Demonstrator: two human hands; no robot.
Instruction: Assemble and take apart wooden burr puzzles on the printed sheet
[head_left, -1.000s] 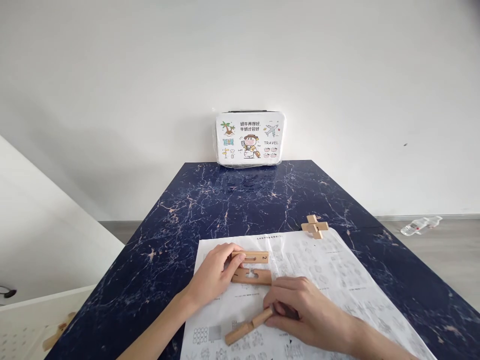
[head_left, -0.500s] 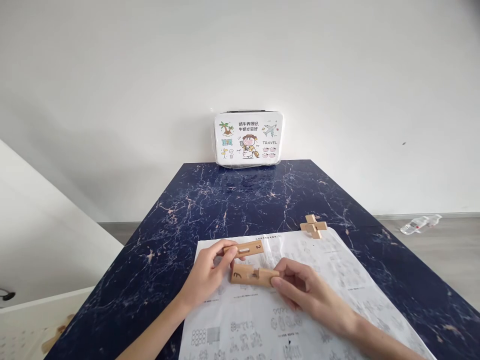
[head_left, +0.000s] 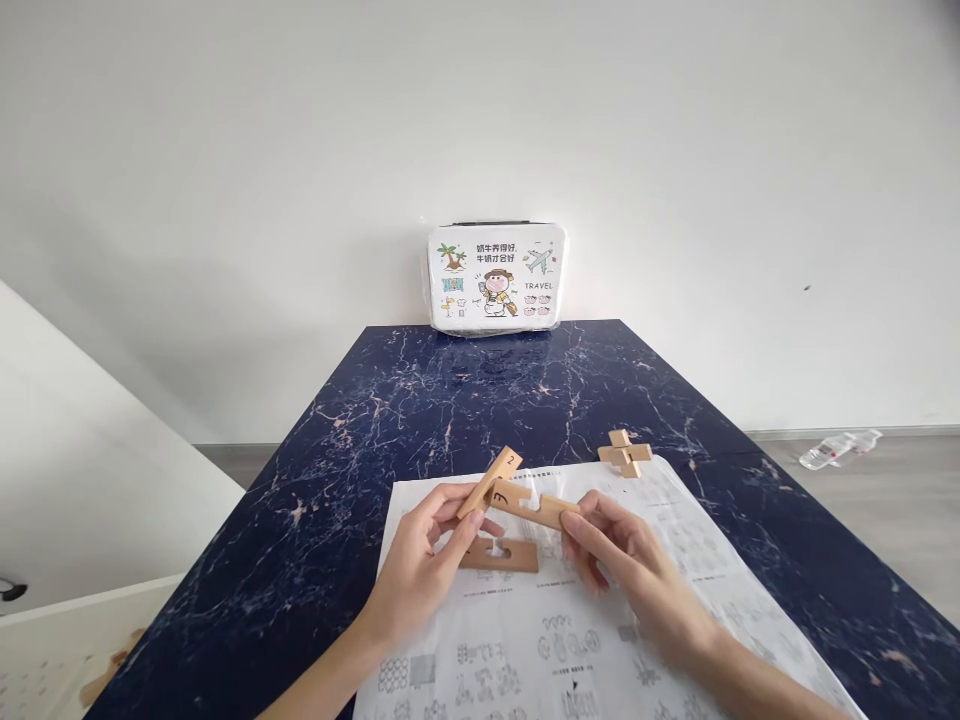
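My left hand (head_left: 431, 545) pinches a slotted wooden piece marked 2 (head_left: 504, 466), tilted up to the right. Between thumb and fingers my right hand (head_left: 619, 550) grips the right end of a notched wooden piece marked 3 (head_left: 551, 510). The left end of piece 3 meets piece 2 near my left fingertips; whether one is inside the other I cannot tell. Below them, another wooden piece with a cut-out (head_left: 517, 557) lies on the printed sheet (head_left: 480, 600), its left end partly behind my left hand.
An assembled wooden cross (head_left: 625, 455) stands at the sheet's top right corner on the blue marbled table (head_left: 450, 400). A white illustrated case (head_left: 495, 278) leans at the wall. Plastic bottles (head_left: 836, 449) lie on the floor at right.
Piece 2 has turned steeper, and piece 3 has moved up and right to meet it. The wooden piece lying on the sheet has come into view beneath.
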